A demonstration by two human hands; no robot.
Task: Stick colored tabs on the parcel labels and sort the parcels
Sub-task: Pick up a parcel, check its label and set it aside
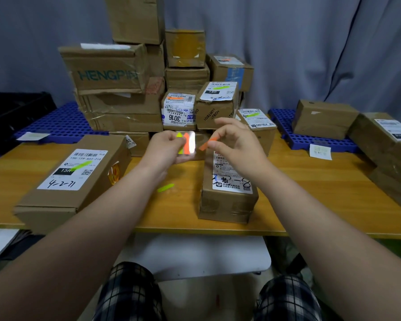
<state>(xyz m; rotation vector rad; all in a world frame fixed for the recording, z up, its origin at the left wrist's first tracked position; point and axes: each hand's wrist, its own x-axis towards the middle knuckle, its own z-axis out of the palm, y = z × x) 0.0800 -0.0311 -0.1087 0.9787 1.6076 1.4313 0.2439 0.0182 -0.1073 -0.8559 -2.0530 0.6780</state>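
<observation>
My left hand (166, 148) holds up a small clear sheet of tabs (187, 142) with yellow-green and orange arrow tabs on it. Just right of it, my right hand (235, 144) pinches a single orange tab (207, 144) between thumb and fingers. Below my right hand a small cardboard parcel (227, 200) stands on the wooden table (310, 205), its white label (232, 179) bare of tabs. At the left lies a flat parcel (63, 181) whose label carries a green tab (80, 166). A loose green tab (166, 187) lies on the table between the two parcels.
A tall stack of cardboard boxes (116, 84) stands behind my hands, several with tabbed labels. More parcels (322, 119) sit at the right on a blue perforated pallet (310, 140). Another blue pallet (60, 123) lies at the back left. Loose paper slips lie on both pallets.
</observation>
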